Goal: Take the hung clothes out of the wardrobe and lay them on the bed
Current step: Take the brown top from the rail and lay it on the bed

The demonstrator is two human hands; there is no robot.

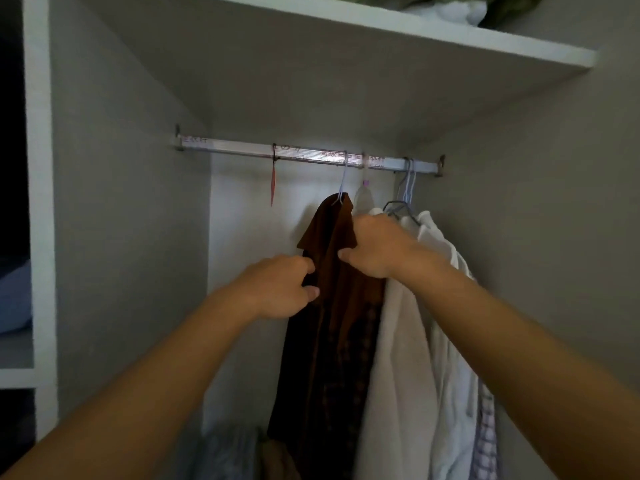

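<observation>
Red printing runs along the rail (308,155), too blurred for you to read. At frame centre your left hand (277,289) pinches the brown shirt (332,306) at its left edge; your right hand (377,247) grips its collar, beside the white garments (415,341) hanging right.

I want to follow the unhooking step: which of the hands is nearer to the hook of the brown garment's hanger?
Right. The right hand holds the brown garment by its collar, just below the hanger hook. The left hand grips the garment's edge lower down and further left.
</observation>
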